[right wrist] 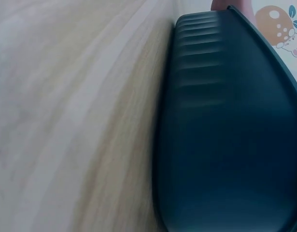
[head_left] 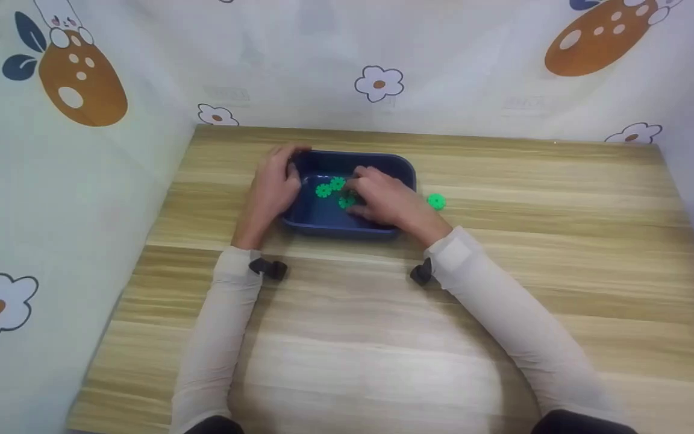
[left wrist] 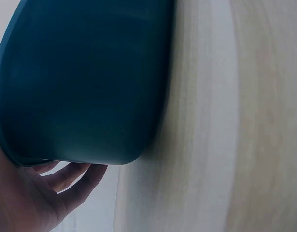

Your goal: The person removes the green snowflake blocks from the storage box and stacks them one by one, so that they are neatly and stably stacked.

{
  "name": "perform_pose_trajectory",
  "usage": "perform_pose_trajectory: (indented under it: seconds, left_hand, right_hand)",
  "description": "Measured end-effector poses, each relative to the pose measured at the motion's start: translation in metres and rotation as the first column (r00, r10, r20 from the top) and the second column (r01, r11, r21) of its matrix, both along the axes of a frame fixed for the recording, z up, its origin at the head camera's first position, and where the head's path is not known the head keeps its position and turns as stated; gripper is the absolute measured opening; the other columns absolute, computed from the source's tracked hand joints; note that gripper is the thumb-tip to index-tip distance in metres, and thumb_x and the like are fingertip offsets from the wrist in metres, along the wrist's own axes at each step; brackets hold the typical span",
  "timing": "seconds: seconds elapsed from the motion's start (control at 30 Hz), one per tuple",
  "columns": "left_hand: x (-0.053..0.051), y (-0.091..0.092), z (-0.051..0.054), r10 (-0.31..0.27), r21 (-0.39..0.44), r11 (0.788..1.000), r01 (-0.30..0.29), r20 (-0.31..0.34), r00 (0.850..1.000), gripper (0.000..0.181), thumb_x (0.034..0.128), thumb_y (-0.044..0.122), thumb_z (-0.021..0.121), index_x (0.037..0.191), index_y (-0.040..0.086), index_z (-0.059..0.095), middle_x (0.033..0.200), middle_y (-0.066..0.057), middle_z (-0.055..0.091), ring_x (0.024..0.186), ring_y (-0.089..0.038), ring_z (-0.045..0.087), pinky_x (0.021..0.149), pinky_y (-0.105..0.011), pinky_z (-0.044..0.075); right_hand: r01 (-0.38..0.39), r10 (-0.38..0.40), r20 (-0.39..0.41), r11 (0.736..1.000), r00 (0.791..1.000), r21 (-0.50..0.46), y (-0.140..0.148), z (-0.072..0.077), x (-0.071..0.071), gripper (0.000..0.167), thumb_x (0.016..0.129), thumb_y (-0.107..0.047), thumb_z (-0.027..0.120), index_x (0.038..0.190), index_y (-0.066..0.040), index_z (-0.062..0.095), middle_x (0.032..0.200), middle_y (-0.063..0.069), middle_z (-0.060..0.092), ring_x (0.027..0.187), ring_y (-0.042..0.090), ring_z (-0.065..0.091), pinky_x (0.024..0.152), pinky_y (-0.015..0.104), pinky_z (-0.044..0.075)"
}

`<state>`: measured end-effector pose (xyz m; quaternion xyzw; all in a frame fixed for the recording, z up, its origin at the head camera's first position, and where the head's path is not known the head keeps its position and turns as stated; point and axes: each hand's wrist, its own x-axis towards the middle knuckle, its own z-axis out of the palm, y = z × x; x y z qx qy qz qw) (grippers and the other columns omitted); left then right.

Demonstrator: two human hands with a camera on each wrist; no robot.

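We see small, flat, bright green discs with notched, petal-like edges. Taking the tub (head_left: 317, 216) as a clock face, twelve being its far side, a pair of discs (head_left: 323, 190) lies just beside one another on its floor, between nine and ten o'clock. Near the middle, a partly covered disc (head_left: 345, 202) sits at the fingers of the right hand (head_left: 383, 196), which are curled; we cannot tell whether they pinch it. Outside, at three o'clock, a loose disc (head_left: 436, 201) lies on the wood-grained table (head_left: 335, 337). The tub is dark blue, rectangular, round-cornered, with ribs along one outer wall. At nine to ten o'clock the left hand (head_left: 278, 181) grips its rim, apart from the right.
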<state>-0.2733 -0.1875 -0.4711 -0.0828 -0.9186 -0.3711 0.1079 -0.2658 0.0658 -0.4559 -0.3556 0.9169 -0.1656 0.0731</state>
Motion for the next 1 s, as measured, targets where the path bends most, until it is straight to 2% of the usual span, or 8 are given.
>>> perform_pose_trajectory:
  seconds: [0.2,0.4,0.73,0.87,1.0]
  left_hand:
    - [0.0001,-0.0003,-0.0005,0.008,-0.009,1.0,-0.008,0.009,1.0,0.05,0.0989,-0.004,0.048,0.139,0.015,0.071,0.144,-0.011,0.069,0.14,-0.028,0.061,0.122,-0.049,0.046]
    - [0.0009,-0.0003,0.0007,0.0,0.0,1.0,0.0,0.005,1.0,0.049,0.0986,-0.004,0.048,0.138,0.013,0.071,0.144,-0.013,0.069,0.14,-0.031,0.06,0.122,-0.051,0.046]
    - [0.0008,-0.0022,0.0002,0.003,0.001,1.0,-0.003,0.009,1.0,0.049,0.0991,-0.004,0.047,0.139,0.013,0.071,0.143,-0.013,0.069,0.139,-0.029,0.061,0.122,-0.049,0.046]
    - [0.0012,-0.002,-0.0001,0.0,-0.001,1.0,0.0,0.0,1.0,0.049,0.0988,-0.003,0.046,0.138,0.012,0.072,0.14,-0.013,0.071,0.137,-0.029,0.062,0.121,-0.049,0.047]
    - [0.0009,-0.0017,0.0006,0.002,-0.001,1.0,-0.002,0.011,1.0,0.049,0.099,-0.002,0.047,0.139,0.014,0.071,0.142,-0.011,0.07,0.137,-0.028,0.062,0.121,-0.049,0.047]
  right_hand:
    - [0.012,-0.012,0.045,1.0,0.999,-0.009,-0.0014,-0.0006,-0.0028,0.036,0.1,-0.03,0.079,0.124,-0.003,0.075,0.118,0.014,0.066,0.107,0.031,0.066,0.098,0.047,0.06]
    - [0.031,-0.032,0.071,0.999,0.997,0.015,-0.0019,-0.0002,-0.0045,0.038,0.099,-0.032,0.078,0.118,0.0,0.072,0.115,0.015,0.065,0.101,0.031,0.065,0.091,0.046,0.061]
    - [0.023,-0.023,0.019,1.0,1.0,-0.013,-0.0018,-0.0025,-0.0042,0.038,0.094,-0.032,0.081,0.106,0.003,0.072,0.104,0.016,0.067,0.091,0.03,0.063,0.079,0.045,0.061]
    - [0.022,-0.02,0.024,0.998,1.0,-0.059,-0.0003,-0.0015,-0.004,0.037,0.093,-0.029,0.081,0.108,0.003,0.071,0.104,0.016,0.068,0.092,0.029,0.064,0.081,0.044,0.062]
    - [0.015,-0.009,0.046,0.989,0.999,-0.146,0.0011,-0.0004,-0.0049,0.036,0.092,-0.024,0.081,0.114,0.003,0.072,0.107,0.016,0.07,0.094,0.029,0.066,0.085,0.042,0.062]
